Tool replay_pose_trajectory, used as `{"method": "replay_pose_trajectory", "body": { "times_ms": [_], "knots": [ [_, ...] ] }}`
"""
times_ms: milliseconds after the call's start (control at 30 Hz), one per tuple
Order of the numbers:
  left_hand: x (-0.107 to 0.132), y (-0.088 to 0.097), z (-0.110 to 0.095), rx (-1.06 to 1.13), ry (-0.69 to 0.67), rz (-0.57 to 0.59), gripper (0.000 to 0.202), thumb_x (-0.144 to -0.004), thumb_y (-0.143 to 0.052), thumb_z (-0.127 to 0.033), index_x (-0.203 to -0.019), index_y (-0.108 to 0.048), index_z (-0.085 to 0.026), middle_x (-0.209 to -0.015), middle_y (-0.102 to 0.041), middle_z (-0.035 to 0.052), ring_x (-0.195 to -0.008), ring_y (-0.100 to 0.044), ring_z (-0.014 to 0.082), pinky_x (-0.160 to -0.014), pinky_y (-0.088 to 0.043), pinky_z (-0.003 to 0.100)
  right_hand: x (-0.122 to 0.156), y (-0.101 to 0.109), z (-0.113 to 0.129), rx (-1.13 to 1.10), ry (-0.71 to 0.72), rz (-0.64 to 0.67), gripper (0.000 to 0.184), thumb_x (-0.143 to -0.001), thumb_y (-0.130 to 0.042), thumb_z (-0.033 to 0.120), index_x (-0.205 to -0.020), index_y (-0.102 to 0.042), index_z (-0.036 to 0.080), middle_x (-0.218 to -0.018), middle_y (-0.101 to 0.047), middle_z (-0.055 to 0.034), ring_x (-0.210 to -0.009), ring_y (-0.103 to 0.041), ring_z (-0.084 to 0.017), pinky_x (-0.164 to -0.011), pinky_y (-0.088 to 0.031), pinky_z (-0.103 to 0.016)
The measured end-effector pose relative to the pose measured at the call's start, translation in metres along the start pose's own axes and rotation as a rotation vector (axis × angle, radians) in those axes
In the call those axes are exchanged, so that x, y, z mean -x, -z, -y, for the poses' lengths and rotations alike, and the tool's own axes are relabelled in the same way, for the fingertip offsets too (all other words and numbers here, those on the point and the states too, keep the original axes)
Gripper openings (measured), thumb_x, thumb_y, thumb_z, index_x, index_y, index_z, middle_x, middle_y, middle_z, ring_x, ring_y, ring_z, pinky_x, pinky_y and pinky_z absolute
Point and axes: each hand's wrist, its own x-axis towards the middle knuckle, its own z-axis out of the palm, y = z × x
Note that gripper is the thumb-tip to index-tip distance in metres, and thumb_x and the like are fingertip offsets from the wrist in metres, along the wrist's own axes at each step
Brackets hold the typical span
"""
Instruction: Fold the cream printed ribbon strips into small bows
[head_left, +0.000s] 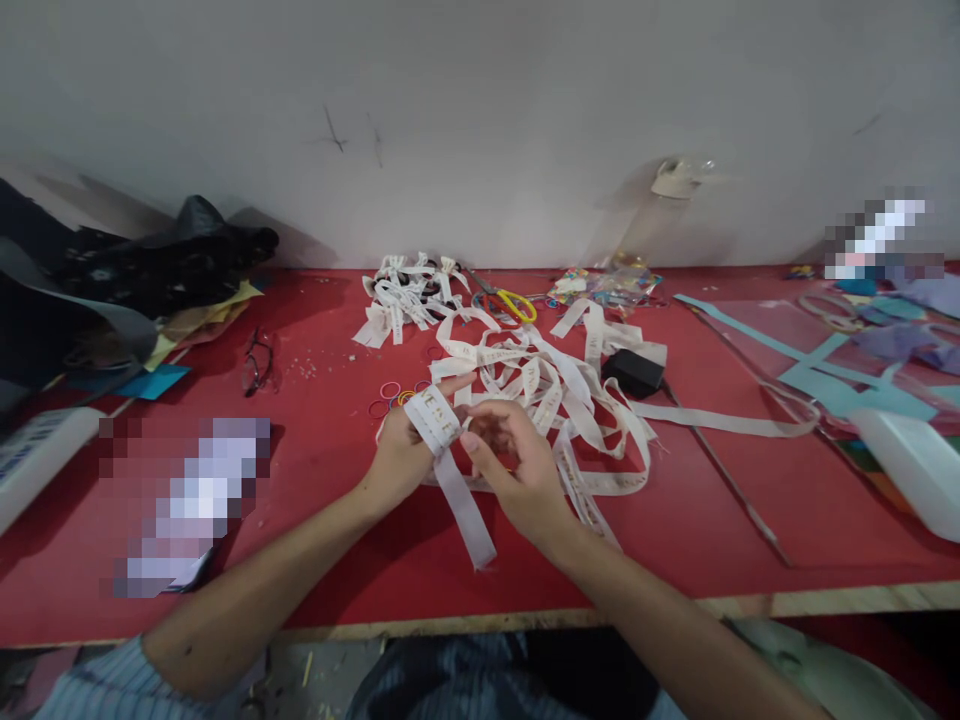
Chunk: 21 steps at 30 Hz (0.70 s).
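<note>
White printed ribbon (433, 416), held looped over the left hand (396, 455), pinched by the right hand (526, 478) (probably light, limp, slippery): best gripped widthwise.

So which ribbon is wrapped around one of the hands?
The ribbon around the left hand, its tail hanging down. The other ribbons lie on the table, tangled or piled.

On my feed I see a red tabletop (690, 530) with a pale front edge (862, 598); on it lie a tangle of white printed ribbon (574, 395), a white ribbon pile (405, 300) behind, yellow-handled scissors (517, 306), a black block (632, 373), coloured bands (390, 390) and, leftward, eyeglasses (256, 365).
</note>
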Motion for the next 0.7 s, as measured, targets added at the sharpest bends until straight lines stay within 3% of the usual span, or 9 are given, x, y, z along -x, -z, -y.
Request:
{"method": "replay_pose_trajectory", "body": {
  "times_ms": [67,167,367,500,600,700],
  "knots": [
    [0.000,0.001,0.001,-0.064,-0.063,0.066,0.047,-0.074,-0.059,-0.013,-0.120,-0.059,-0.021,-0.086,-0.067,0.0015,-0.065,-0.056,0.0102,-0.064,-0.046,0.020,0.000,0.001,-0.002,0.080,0.076,-0.013,0.019,-0.087,-0.053,0.029,-0.106,-0.053,0.023,-0.085,-0.060,0.0001,-0.068,-0.057,-0.010,-0.061,-0.047,-0.021],
    [0.001,0.002,0.001,-0.155,-0.156,0.129,0.042,-0.077,-0.057,-0.016,-0.118,-0.061,-0.020,-0.097,-0.070,0.0054,-0.077,-0.062,0.0140,-0.073,-0.049,0.024,0.000,0.002,-0.005,0.247,0.199,-0.029,0.015,-0.088,-0.053,0.026,-0.101,-0.058,0.022,-0.085,-0.064,-0.0019,-0.071,-0.059,-0.012,-0.063,-0.047,-0.023],
    [-0.001,0.003,-0.003,-0.315,-0.287,0.200,0.036,-0.082,-0.052,-0.017,-0.116,-0.063,-0.018,-0.069,-0.069,0.0012,-0.059,-0.060,0.0106,-0.074,-0.050,0.024,0.001,0.004,-0.011,0.414,0.370,0.013,0.013,-0.089,-0.051,0.021,-0.092,-0.064,0.021,-0.072,-0.066,-0.0003,-0.063,-0.059,-0.011,-0.060,-0.045,-0.024],
    [-0.002,0.004,-0.002,-0.373,-0.372,0.230,0.032,-0.084,-0.051,-0.020,-0.113,-0.063,-0.019,-0.077,-0.070,0.0039,-0.066,-0.063,0.0124,-0.073,-0.050,0.024,0.000,0.003,-0.007,0.390,0.354,-0.031,0.007,-0.086,-0.056,0.020,-0.089,-0.063,0.020,-0.071,-0.063,0.0010,-0.062,-0.057,-0.010,-0.058,-0.045,-0.022],
    [-0.002,0.005,0.004,-0.403,-0.402,0.227,0.023,-0.083,-0.052,-0.021,-0.102,-0.065,-0.018,-0.082,-0.070,0.0058,-0.074,-0.065,0.0148,-0.071,-0.050,0.024,-0.001,0.003,-0.003,0.309,0.328,-0.087,0.006,-0.084,-0.058,0.020,-0.089,-0.061,0.021,-0.080,-0.063,-0.0002,-0.072,-0.059,-0.011,-0.064,-0.048,-0.023],
    [-0.001,0.006,0.010,-0.489,-0.428,0.180,0.012,-0.080,-0.053,-0.018,-0.082,-0.065,-0.016,-0.070,-0.066,0.0030,-0.066,-0.062,0.0138,-0.062,-0.047,0.022,-0.002,0.004,-0.002,0.310,0.391,-0.124,0.020,-0.083,-0.059,0.017,-0.102,-0.060,0.022,-0.100,-0.064,-0.0041,-0.092,-0.059,-0.015,-0.078,-0.051,-0.029]
  ]
}}
